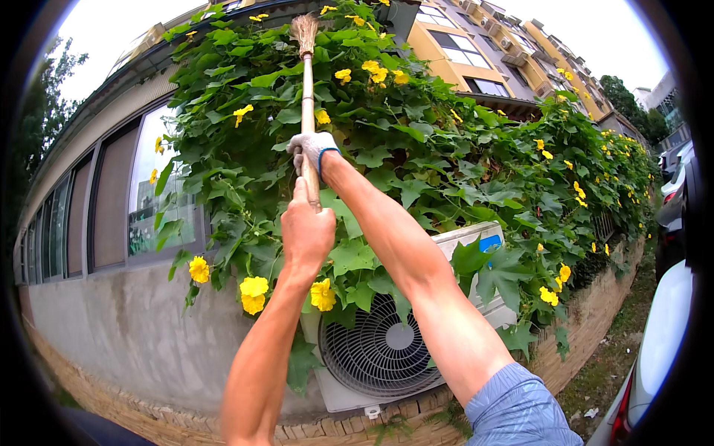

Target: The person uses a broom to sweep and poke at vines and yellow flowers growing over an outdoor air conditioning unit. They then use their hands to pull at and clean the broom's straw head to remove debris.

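Both hands grip the pale bamboo handle (308,100) of a broom, raised steeply in front of me. My left hand (307,234) is bare and wraps the handle's lower end, its index finger stretched up along it. Above it, my right hand (313,149) wears a light grey knitted glove with a blue cuff and closes around the shaft. The straw bristles (304,34) point upward at the top of a dense climbing gourd vine (368,139). Whether the bristles touch the leaves is unclear. Several yellow flowers (254,295) stand out among the foliage.
Below my arms, an air-conditioner outdoor unit (385,340) sits partly under leaves. A plastered wall (134,329) with sliding windows (114,195) runs left. Parked cars (664,323) line the right side, beside a low brick wall (591,295). Apartment buildings (474,47) rise behind.
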A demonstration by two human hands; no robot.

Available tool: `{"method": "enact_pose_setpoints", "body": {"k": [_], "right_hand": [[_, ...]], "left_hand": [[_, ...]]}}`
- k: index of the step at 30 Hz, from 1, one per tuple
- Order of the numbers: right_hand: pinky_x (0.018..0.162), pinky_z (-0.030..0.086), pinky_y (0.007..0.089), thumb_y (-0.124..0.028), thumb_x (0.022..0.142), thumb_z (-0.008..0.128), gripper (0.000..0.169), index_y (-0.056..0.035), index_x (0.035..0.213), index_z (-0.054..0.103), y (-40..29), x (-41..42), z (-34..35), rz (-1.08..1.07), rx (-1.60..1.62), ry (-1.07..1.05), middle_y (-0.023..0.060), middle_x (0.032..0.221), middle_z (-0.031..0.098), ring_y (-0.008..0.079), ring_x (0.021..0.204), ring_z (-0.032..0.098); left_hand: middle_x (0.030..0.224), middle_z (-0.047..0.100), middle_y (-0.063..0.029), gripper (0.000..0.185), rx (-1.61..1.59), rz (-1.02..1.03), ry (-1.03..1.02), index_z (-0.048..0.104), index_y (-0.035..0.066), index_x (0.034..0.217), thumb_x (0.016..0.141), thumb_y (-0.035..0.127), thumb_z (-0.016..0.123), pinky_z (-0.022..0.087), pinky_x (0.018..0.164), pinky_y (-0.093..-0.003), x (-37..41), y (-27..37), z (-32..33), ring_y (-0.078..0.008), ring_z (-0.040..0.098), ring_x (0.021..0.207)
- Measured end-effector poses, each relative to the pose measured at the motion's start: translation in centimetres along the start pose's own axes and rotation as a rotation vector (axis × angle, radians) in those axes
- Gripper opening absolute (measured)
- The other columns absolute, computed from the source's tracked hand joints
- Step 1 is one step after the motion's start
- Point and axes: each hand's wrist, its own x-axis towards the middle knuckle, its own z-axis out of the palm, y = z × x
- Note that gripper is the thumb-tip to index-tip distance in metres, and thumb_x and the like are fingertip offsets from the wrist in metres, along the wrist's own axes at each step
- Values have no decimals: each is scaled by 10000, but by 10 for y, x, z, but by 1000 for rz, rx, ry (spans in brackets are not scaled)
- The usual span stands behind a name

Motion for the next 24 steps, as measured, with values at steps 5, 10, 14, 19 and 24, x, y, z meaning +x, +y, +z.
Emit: {"method": "enact_pose_setpoints", "body": {"k": [5,10,14,19,24], "right_hand": [[408,457,367,-54,791,743,179,-47,682,601,-16,-17,-79,-102,37,213,32,571,553,161,422,540],[408,469,425,-60,818,691,182,-51,687,565,-21,-58,-109,-200,208,373,49,575,524,204,429,541],[446,485,442,-60,831,668,145,-51,745,551,-26,-103,-101,-236,395,344,36,604,487,199,439,518],[443,508,462,-61,873,652,106,-25,828,563,-9,-157,-120,-281,529,322,40,634,488,208,452,528],[501,537,464,-112,941,642,102,-51,889,579,10,-195,-144,-252,423,298,6,653,481,184,484,518]], "left_hand": [[873,711,-314,806,25,110,-142,406,-55,1584,837,142,635,560,737,-486,0,-1,57,-427,731,772],[854,694,-318,813,65,227,-250,423,101,1622,839,114,641,549,744,-504,-11,-1,44,-462,706,762],[911,706,-287,817,180,402,-242,451,217,1620,837,91,648,553,750,-511,-30,1,14,-474,697,812],[925,682,-212,838,337,512,-231,441,243,1623,842,62,686,562,718,-526,-74,-4,12,-431,692,799],[938,712,-239,755,188,428,-168,482,177,1575,856,70,688,566,696,-528,-119,-16,37,-447,703,776]]}}
